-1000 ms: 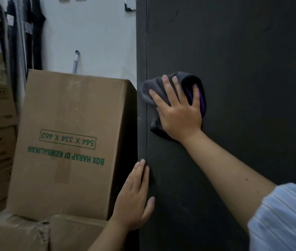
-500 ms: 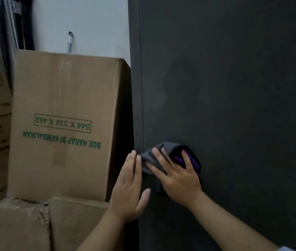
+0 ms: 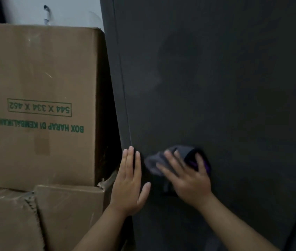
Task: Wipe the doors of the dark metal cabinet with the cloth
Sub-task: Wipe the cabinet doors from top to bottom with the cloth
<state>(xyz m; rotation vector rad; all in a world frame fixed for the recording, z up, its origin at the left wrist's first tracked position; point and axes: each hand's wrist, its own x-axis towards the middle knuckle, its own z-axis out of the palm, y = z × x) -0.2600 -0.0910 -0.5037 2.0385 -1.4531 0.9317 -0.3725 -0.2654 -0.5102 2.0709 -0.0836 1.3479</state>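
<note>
The dark metal cabinet door (image 3: 216, 87) fills the right of the head view. My right hand (image 3: 188, 180) presses a grey cloth with a purple trim (image 3: 155, 161) flat against the lower part of the door, fingers spread over it. My left hand (image 3: 130, 183) lies flat with straight fingers on the door's left edge, just left of the cloth. A faint smear shows higher up on the door.
A large cardboard box with green print (image 3: 38, 105) stands close against the cabinet's left side, on top of lower torn cartons (image 3: 35, 218). A white wall (image 3: 71, 11) and a pipe end are behind the boxes.
My right hand has swept the cloth down the door from about head height to beside my left hand, then a little to the right. My left hand has stayed on the edge.
</note>
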